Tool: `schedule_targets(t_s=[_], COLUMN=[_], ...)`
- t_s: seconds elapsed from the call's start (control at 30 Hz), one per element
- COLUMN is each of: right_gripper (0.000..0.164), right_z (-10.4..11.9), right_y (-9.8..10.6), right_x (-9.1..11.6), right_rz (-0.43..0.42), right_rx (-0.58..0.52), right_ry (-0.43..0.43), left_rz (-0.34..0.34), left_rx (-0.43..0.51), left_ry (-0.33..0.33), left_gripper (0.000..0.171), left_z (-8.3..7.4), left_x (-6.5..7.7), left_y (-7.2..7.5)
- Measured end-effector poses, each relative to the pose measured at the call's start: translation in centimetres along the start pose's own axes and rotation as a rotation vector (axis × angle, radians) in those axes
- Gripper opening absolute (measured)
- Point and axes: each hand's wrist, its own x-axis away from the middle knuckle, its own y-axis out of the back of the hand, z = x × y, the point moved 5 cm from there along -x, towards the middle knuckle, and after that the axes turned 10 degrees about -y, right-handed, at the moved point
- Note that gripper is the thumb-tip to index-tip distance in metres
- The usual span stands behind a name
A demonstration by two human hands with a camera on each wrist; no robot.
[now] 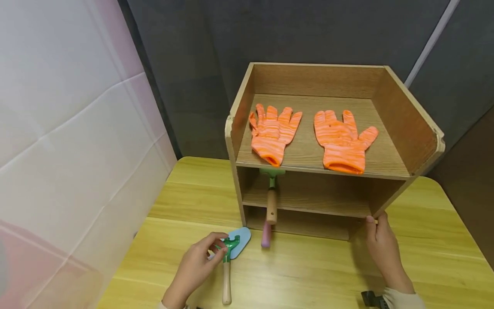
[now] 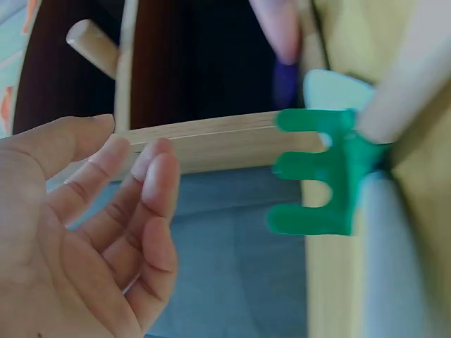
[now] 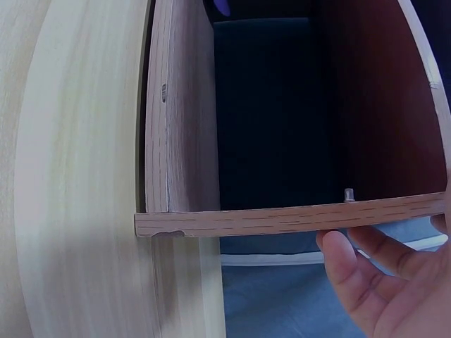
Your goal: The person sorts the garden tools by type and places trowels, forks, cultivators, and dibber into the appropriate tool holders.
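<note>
In the head view my left hand [image 1: 202, 257] is over a small green hand rake [image 1: 230, 243] with a wooden handle, lying on the table. The left wrist view shows that hand [image 2: 106, 232] with loosely bent fingers, nothing between them, and a gap to the rake's green tines [image 2: 310, 172]. Partly under the rake is a light blue flat piece [image 1: 242, 242]. My right hand [image 1: 386, 249] is at the right side panel of a wooden shelf unit [image 1: 316, 210]. Seen from the right wrist, its fingertips [image 3: 338, 250] touch the panel's outer side.
Two orange knitted gloves, a left one [image 1: 272, 133] and a right one [image 1: 341, 139], lie on the top shelf. A green-headed tool with a wooden handle [image 1: 272, 206] juts from the middle level. Below it a purple handle [image 1: 266, 236] sticks out. A pale wall [image 1: 77, 128] borders the left.
</note>
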Motion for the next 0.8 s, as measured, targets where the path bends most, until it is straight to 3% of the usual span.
schedule_targets(t_s=[0.1,0.27,0.63,0.8], right_gripper=[0.024,0.022,0.021,0.020], right_z=[0.0,0.1,0.0,0.0], right_y=[-0.1,0.1,0.0,-0.1], right_x=[0.0,0.0,0.1,0.1], right_rz=[0.007,-0.010,-0.006,-0.010], right_rx=[-0.004,-0.005,-0.005,-0.001], right_ry=[-0.002,-0.002,0.003,0.000], left_rz=[0.036,0.076,0.086,0.114], left_rx=[-0.009,-0.070,-0.185,-0.196], left_ry=[0.057,0.081,0.163,0.192], left_gripper=[0.029,0.033,0.033,0.035], left_z=[0.6,1.2,2.9,3.6], left_x=[0.6,1.1,2.2,2.6], left_y=[-0.8,-2.0,-3.6,-4.3])
